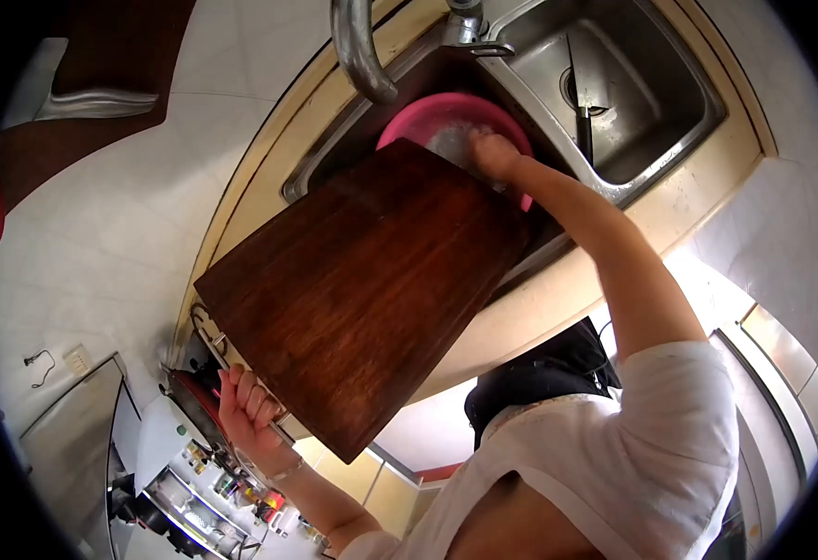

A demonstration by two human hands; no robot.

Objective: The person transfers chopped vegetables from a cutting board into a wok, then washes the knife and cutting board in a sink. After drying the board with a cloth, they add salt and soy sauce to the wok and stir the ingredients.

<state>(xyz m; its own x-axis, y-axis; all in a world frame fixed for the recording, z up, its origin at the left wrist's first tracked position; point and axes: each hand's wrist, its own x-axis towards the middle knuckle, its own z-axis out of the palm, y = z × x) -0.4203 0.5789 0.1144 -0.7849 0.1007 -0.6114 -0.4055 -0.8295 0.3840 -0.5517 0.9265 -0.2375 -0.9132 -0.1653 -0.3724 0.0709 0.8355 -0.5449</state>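
Observation:
A large dark wooden board (362, 289) lies tilted over the counter's edge and the left sink basin. My left hand (250, 411) is closed around the metal handle (280, 431) at the board's lower left end. Under the board's far end, a pink basin (418, 112) with sudsy water sits in the sink. My right hand (495, 155) reaches into that basin beside the board's far edge. Its fingers are bent at the foam, and whatever they hold is hidden.
A curved faucet (358, 51) hangs over the left sink. In the right sink basin (689, 112) lies a cleaver (588, 79) with a black handle. Shelves with bottles and small items stand at the lower left, near a red-rimmed pan.

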